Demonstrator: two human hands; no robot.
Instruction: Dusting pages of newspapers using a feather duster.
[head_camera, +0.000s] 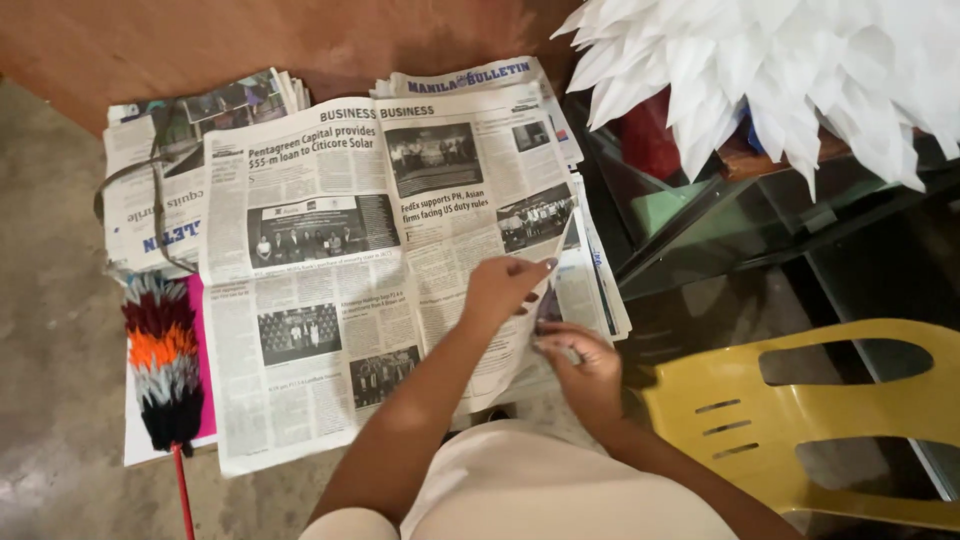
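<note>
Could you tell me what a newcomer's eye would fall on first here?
Probably the open newspaper spread across the middle, with the left hand and right hand gripping its right edge. Next, the spiky white paper piece at top right, the yellow chair below it, and the multicoloured feather duster at left.

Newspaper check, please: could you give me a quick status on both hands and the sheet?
Left hand pinching the top newspaper sheet, right edge lifted. Right hand gripping its lower corner. Feather duster lies left, apart.

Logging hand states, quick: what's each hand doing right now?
Left hand: fingers closed on the lifted edge of the newspaper page.
Right hand: fingers curled on the same page's lower edge.
</note>
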